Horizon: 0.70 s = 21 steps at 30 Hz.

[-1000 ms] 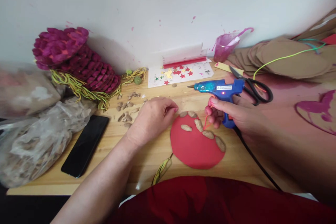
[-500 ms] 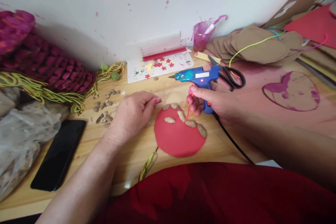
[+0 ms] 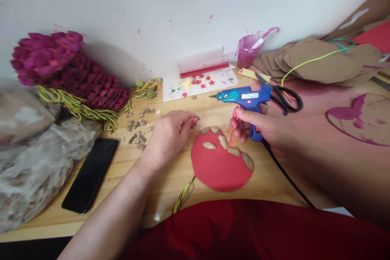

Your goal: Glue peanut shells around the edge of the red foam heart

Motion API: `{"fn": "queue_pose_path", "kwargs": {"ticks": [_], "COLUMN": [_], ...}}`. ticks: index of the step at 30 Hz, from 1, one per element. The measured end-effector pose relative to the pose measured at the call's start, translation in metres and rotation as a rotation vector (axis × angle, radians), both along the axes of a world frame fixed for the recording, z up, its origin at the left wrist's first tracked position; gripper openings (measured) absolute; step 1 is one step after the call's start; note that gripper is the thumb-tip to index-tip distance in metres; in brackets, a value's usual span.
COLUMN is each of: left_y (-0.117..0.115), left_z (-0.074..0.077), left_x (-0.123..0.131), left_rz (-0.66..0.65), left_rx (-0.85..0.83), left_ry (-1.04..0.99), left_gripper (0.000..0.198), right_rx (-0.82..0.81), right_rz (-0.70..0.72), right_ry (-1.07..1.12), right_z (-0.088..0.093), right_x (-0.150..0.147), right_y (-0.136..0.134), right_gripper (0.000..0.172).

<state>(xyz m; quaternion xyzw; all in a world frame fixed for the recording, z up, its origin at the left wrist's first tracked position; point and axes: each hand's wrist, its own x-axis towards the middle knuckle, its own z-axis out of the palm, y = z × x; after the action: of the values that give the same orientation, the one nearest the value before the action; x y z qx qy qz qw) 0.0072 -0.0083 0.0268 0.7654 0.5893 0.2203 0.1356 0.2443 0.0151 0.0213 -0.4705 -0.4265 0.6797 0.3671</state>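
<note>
A red paper disc (image 3: pixel 221 168) lies on the wooden table (image 3: pixel 164 178) with several tan seed shells (image 3: pixel 234 151) stuck along its upper right edge. My right hand (image 3: pixel 262 128) is closed round the handle of a blue hot glue gun (image 3: pixel 243 97), whose nozzle points left above the disc. My left hand (image 3: pixel 169 136) rests on the table just left of the disc, fingers curled with the tips pinched together near the disc's top edge; what they pinch is too small to make out. A pile of loose shells (image 3: pixel 138 124) lies left of that hand.
A black phone (image 3: pixel 91 174) lies at the left front, beside clear plastic bags (image 3: pixel 33 158). A magenta scaled craft piece (image 3: pixel 70 73) with yellow-green cords sits at the back left. Black scissors (image 3: pixel 283 95), a star sticker sheet (image 3: pixel 199 83), a pink cup (image 3: pixel 248 48) and brown cut-outs (image 3: pixel 319 63) lie behind.
Mainly the camera swung, so the whole scene shifted in the frame. Both hands keep their places by the disc, the right one still on the glue gun.
</note>
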Motion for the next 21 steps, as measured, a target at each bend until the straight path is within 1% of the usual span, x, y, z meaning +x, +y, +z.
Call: {"fn": "queue_pose_path", "kwargs": {"ticks": [3, 8, 12, 16, 21], "left_y": [0.0007, 0.0002, -0.0016, -0.0037, -0.0043], "left_z": [-0.001, 0.0, 0.0, -0.0007, -0.0018], "left_x": [-0.0002, 0.0016, 0.0054, 0.008, 0.005], "left_rz": [0.001, 0.004, -0.021, -0.044, -0.072], "left_rx": [-0.009, -0.019, -0.065, -0.088, -0.117], "left_ry": [-0.035, -0.026, -0.057, -0.055, -0.04], "left_gripper": [0.021, 0.013, 0.021, 0.02, 0.027], "right_rx": [-0.005, -0.006, -0.001, -0.007, -0.004], "right_rz": [-0.002, 0.006, 0.003, 0.004, 0.023], "right_ry": [0.011, 0.01, -0.013, -0.016, -0.009], "right_z": [-0.0013, -0.0014, 0.0006, 0.0022, 0.0013], "right_x": [0.0004, 0.0007, 0.0001, -0.0002, 0.0006], "right_y": [0.0005, 0.001, -0.0002, -0.0015, -0.0016], "right_gripper": [0.03, 0.029, 0.027, 0.027, 0.025]}}
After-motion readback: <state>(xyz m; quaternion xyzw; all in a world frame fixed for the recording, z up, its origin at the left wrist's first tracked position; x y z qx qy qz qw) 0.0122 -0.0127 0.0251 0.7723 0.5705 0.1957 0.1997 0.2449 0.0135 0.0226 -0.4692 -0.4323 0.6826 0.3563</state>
